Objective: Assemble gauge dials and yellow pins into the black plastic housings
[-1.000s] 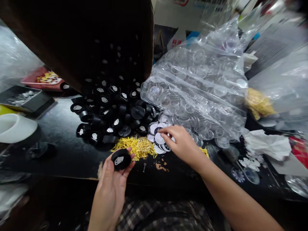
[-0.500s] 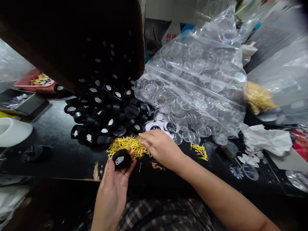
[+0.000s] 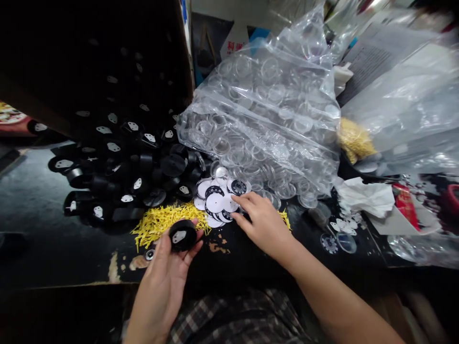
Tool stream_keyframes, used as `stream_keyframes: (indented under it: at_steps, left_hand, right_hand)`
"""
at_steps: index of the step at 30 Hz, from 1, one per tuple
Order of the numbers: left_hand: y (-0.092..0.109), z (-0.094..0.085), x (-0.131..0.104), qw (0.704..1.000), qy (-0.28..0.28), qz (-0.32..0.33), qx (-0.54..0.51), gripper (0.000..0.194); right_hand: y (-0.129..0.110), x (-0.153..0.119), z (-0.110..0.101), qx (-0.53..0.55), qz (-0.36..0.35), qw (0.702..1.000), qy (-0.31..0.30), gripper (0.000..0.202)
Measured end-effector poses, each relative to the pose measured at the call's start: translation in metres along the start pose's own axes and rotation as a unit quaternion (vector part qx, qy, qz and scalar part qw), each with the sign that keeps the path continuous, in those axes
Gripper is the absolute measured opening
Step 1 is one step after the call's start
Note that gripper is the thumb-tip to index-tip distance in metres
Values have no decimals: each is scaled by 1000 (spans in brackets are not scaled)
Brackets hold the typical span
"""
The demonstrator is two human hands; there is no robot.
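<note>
My left hand is wrapped round a black round plastic case, which has a white plate inside its open face. Just to the right, my right hand reaches over a loose pile of round dial discs, some white and some black with printed marks. Its thumb and forefinger are apart at the right edge of this pile; whether they touch a disc I cannot tell. Behind the held case spreads a heap of small yellow pointers.
Many black cases spill from a dark carton at the left. A clear bag of transparent round covers fills the back middle. On the right lie a crumpled tissue, small white plates and a bag of yellow pointers.
My right hand has moved from the yellow pointers to the right, over to the dial discs, which now show more fully. The view has turned right. My left hand still holds the black case.
</note>
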State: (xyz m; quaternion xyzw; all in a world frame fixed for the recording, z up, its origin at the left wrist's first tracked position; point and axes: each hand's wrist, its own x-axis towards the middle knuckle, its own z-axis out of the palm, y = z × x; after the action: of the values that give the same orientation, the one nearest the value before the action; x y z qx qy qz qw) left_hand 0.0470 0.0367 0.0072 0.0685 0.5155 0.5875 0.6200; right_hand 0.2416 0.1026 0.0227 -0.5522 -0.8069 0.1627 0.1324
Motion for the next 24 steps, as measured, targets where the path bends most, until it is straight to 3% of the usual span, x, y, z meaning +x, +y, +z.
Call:
stream_keyframes:
  at_steps: [2,5,11,14,17,21,24]
  left_hand:
    - [-4,3,-3,1000,-16,-13,-11,42]
    - [-6,4,-5,1000,-18,-9,-18,40]
    - [-8,0,-12,1000,-24,7,-16,39]
    - [-9,2,-17,997,-46,41,-36,39]
    - [-11,1,-20,995,-85,48,-29,36]
    - [-16,-5,-25,994,-93,62,-16,30]
    - [-19,-6,-26,996,-77,30,-27,35]
  right_hand:
    - [-5,0,14,-44,-2,999,15,41]
    - [-6,3,23,-43,-30,998,23,36]
    - [-6,0,9,101,-52,989,98,19]
    - [-20,-6,0,206,-20,978,-15,11]
    - [-32,-10,1,300,25,945,-130,15]
    - [-32,-12,12,419,85,900,-88,16]
    - [-27,-15,13,458,81,884,-53,13]
